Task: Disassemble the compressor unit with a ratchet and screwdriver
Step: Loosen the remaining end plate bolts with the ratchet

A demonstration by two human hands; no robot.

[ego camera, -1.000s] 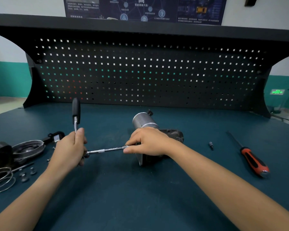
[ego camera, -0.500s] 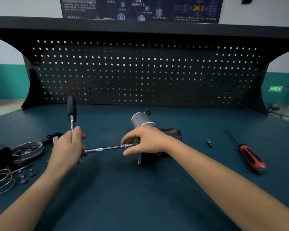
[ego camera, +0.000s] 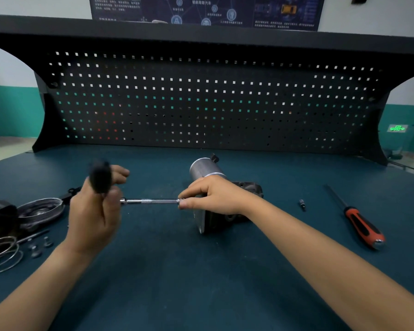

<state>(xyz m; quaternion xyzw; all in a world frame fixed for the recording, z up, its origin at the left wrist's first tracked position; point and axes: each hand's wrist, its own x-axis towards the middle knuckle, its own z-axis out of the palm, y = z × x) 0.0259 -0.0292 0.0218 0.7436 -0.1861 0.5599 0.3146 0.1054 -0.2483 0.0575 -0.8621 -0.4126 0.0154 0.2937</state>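
View: head camera, the only one.
Compressor unit (ego camera: 202, 167): lies on the tabletop (ego camera: 201, 271) at centre, silver cylinder pointing away, flat end plate facing left.
Left hand (ego camera: 93, 216): fingers wrapped round the black handle of the ratchet (ego camera: 100, 175).
Right hand (ego camera: 215, 195): thumb and forefinger pinch the far end of the extension bar (ego camera: 151, 201), the palm resting over the unit's body.
Change: a second ago the handle stood upright, pointing away. It now swings over towards the camera, blurred with motion. The bar stays level and the right hand's hold is unchanged.
Meaning: likely one stroke on a fastener in the end plate (the socket and bolt head are hidden behind the right fingers, so I cannot tell how far out it is).
Screwdriver (ego camera: 361, 225): lies well to the right, untouched, with a small bit (ego camera: 302, 204) beside it.
Removed parts: round cover (ego camera: 41, 210), wire rings (ego camera: 3, 254) and loose bolts (ego camera: 40, 244) at the left edge suggest disassembly is well under way.
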